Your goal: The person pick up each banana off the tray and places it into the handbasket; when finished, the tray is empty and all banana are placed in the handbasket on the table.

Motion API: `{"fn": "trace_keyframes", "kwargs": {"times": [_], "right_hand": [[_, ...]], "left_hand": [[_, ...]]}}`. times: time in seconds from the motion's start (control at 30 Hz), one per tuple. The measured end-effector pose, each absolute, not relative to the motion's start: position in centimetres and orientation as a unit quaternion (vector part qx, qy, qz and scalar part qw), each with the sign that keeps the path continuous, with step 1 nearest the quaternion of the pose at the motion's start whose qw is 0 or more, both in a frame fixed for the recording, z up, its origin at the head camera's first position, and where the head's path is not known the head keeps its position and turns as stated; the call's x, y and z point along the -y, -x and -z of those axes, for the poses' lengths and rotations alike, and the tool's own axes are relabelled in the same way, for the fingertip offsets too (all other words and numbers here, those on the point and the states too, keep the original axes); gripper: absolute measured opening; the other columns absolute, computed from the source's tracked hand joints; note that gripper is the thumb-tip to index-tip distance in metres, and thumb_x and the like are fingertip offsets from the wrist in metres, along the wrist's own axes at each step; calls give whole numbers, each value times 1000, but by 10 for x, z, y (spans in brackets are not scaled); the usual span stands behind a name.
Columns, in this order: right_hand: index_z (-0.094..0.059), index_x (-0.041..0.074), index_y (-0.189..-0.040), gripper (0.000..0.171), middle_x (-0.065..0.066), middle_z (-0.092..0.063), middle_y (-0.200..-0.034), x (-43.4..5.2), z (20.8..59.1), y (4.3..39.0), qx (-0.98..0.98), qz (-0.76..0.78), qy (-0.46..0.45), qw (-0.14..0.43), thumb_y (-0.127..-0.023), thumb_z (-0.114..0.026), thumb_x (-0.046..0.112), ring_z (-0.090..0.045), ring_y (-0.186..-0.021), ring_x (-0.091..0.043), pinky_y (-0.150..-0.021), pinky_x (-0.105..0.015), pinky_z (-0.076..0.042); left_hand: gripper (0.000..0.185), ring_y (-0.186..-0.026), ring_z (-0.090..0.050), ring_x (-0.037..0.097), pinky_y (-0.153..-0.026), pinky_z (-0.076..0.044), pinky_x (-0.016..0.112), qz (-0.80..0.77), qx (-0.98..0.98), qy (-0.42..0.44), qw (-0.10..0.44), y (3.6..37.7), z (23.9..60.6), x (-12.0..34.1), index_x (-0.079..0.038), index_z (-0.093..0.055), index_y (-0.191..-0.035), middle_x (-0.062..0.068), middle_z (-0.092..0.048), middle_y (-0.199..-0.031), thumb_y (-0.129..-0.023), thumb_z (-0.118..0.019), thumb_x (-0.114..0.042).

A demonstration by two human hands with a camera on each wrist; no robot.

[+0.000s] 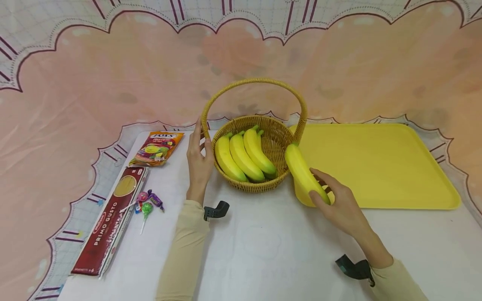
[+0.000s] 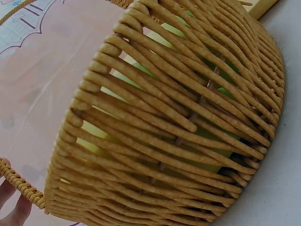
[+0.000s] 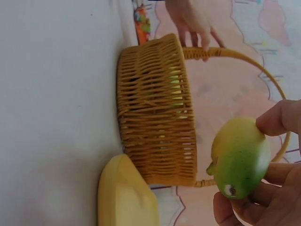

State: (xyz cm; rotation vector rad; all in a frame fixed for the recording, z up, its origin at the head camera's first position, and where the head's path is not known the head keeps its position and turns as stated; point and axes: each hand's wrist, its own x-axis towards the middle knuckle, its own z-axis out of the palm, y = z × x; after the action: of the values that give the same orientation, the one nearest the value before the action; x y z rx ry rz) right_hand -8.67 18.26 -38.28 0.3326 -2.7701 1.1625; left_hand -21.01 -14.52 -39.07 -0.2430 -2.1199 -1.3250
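A wicker basket (image 1: 256,187) with a tall arched handle holds several yellow bananas (image 1: 244,156), lying side by side in its left part. At the left foot of the handle, my left hand (image 1: 199,161) grips it; in the left wrist view its fingertips (image 2: 16,212) show behind the handle. My right hand (image 1: 340,205) holds one more banana (image 1: 304,173) between thumb and fingers, by the end nearer me. That banana's far end overlaps the basket's right rim. The right wrist view shows the same banana (image 3: 242,157) end-on, greenish at its tip.
A yellow tray (image 1: 380,167) lies right of the basket. At the left are an orange snack bag (image 1: 156,148), a red spaghetti pack (image 1: 111,221), a green lollipop (image 1: 147,208), a pink lollipop (image 1: 142,196) and a purple wrapped candy (image 1: 155,200). A patterned cloth (image 1: 150,75) stands behind the white table.
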Motion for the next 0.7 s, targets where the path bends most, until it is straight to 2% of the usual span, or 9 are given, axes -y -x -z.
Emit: {"fn": "trace_keyframes", "kwargs": {"times": [0.1,0.23,0.4,0.47,0.57,0.63,0.7], "right_hand": [[-45,11,-140,52,-12,-62,-116,-175,381,103,911,-394,-116,41,-91,-60,22,-55,-101,-24,-78,-36,-47],[-44,10,-141,53,-14,-62,-118,-162,380,128,905,-406,-124,27,-92,-59,25,-57,-102,-26,-80,-39,-48],[-43,9,-141,54,-14,-62,-118,-145,372,159,904,-407,-129,23,-93,-56,30,-58,-103,-27,-84,-42,-50],[-43,8,-141,54,-14,-63,-118,-139,368,170,909,-395,-132,20,-94,-54,32,-58,-97,-25,-79,-38,-50],[-44,10,-141,53,-15,-65,-97,-134,362,184,919,-370,-134,5,-95,-52,34,-56,-75,-23,-63,-32,-46],[-45,10,-141,52,-15,-65,-97,-130,362,192,925,-354,-141,-5,-96,-52,34,-55,-72,-22,-61,-30,-43],[-45,9,-140,52,-15,-65,-97,-126,362,198,929,-339,-147,-22,-95,-53,33,-58,-75,-23,-63,-32,-47]], "left_hand": [[54,-116,-54,27,-90,-52,47,502,802,92,310,210,391,145,-27,-30,-149,18,-54,-121,-98,-46,-14],[55,-116,-54,26,-93,-52,44,500,804,88,309,210,392,146,-26,-31,-149,17,-54,-120,-98,-46,-13],[52,-116,-54,25,-93,-52,43,502,803,92,307,210,393,146,-28,-30,-149,17,-54,-121,-100,-45,-21],[52,-116,-54,25,-93,-52,44,504,802,94,306,210,393,146,-28,-29,-149,18,-54,-122,-100,-45,-25],[52,-116,-54,26,-93,-52,46,505,802,92,305,210,392,146,-28,-29,-149,17,-53,-122,-100,-45,-27],[52,-116,-53,26,-94,-52,46,507,802,90,303,209,391,146,-29,-29,-149,17,-53,-122,-100,-46,-25],[53,-116,-54,25,-93,-52,45,506,802,89,304,209,391,146,-30,-30,-149,16,-54,-122,-99,-47,-22]]}}
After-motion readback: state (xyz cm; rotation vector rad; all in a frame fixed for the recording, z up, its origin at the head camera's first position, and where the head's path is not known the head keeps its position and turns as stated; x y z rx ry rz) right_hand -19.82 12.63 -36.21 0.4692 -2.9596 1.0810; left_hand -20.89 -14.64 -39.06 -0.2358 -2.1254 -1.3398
